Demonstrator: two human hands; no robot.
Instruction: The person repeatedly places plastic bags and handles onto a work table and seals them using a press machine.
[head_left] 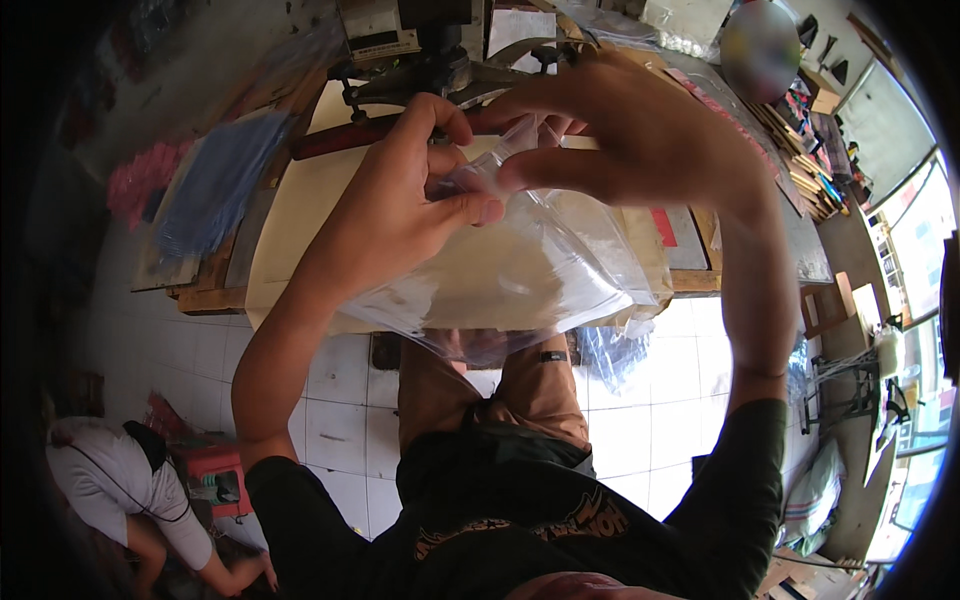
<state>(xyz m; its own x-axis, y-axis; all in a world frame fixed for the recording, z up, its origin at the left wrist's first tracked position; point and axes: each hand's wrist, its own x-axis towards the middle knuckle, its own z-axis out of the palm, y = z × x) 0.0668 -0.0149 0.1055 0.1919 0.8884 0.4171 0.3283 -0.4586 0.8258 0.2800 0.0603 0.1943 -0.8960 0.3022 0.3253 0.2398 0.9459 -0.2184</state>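
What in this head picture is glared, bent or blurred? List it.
Head view: daylight blows out the windows at right; glare streaks the clear plastic bag held by the left hand and right hand; the bench edge curves with fisheye distortion; corners go black; one round patch is blurred.

The plastic bag is clear, thin and glossy. Under it, the worktop looks pale, smooth, matt wood. The floor has shiny white tiles.

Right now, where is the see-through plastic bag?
In the head view's middle, the plastic bag hangs from the left hand and right hand, which pinch its top above the wooden table.
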